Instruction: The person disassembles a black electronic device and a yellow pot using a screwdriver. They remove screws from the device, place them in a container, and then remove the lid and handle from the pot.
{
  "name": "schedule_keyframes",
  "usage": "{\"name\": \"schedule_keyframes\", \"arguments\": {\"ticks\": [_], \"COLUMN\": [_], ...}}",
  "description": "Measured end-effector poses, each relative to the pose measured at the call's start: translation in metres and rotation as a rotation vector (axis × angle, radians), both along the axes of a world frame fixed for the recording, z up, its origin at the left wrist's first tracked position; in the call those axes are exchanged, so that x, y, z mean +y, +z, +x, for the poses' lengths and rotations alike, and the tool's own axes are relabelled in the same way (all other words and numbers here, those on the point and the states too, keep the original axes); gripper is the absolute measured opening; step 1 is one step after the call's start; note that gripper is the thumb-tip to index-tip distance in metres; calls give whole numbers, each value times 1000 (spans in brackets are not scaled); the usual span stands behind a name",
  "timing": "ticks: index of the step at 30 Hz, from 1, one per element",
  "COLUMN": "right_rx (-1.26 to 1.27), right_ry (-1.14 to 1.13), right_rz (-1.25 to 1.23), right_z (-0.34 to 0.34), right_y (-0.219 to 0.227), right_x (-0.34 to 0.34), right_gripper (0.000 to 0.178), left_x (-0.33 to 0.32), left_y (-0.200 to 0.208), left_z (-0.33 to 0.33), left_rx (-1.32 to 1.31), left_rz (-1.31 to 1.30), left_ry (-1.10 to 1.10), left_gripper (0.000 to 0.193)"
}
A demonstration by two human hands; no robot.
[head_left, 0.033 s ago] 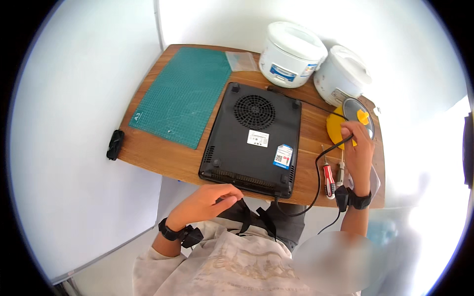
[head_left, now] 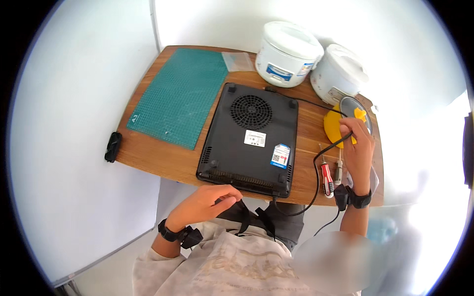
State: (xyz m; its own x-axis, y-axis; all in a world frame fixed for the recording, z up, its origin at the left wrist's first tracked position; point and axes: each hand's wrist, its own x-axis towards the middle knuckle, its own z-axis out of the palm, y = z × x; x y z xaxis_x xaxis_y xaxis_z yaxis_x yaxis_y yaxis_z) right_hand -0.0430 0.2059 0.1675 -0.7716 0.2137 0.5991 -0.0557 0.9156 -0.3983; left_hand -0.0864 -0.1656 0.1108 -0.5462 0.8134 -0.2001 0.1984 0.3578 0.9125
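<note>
A black induction cooker point(head_left: 229, 148) lies upside down on the wooden table, its round vent grille and feet facing up. Its black power cord point(head_left: 316, 170) leaves the near right corner, hangs in a loop past the table edge and rises to my right hand point(head_left: 358, 143). The fingers of that hand are closed around the cord, above the yellow item; the cord runs on to a plug point(head_left: 270, 89) beyond the cooker. My left hand point(head_left: 207, 202) is at the cooker's near edge, fingers curled and thumb close to them. What it holds, if anything, is hidden.
A green cutting mat point(head_left: 177, 98) and a clear plastic bag point(head_left: 238, 62) lie left and behind. Two white rice cookers point(head_left: 289, 54) stand at the back. To the right are a yellow pot point(head_left: 332, 129) with a glass lid, a red-handled screwdriver point(head_left: 327, 180) and another screwdriver point(head_left: 338, 172).
The table and the things on it sit slightly further left in the view. Both hands keep nearly the same pose, the right one still on the cord.
</note>
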Motion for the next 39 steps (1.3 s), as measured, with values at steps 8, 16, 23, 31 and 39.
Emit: {"name": "schedule_keyframes", "arguments": {"ticks": [8, 16, 23, 31, 39], "right_rx": [290, 373, 365, 46, -290], "right_ry": [122, 284, -1, -15, -117], "right_rz": [341, 410, 442, 92, -3], "right_z": [-9, -2, 9, -23, -61], "right_y": [68, 96, 107, 48, -59], "right_x": [-57, -74, -54, 13, 81], "right_gripper": [26, 29, 21, 14, 25], "left_x": [75, 120, 75, 39, 9], "left_y": [9, 15, 43, -3, -33], "left_z": [18, 12, 15, 3, 11], "left_rx": [-69, -212, -347, -370, -381], "left_rz": [242, 442, 650, 912, 998], "left_ry": [50, -200, -150, 57, 344], "left_gripper": [49, 34, 23, 25, 34]}}
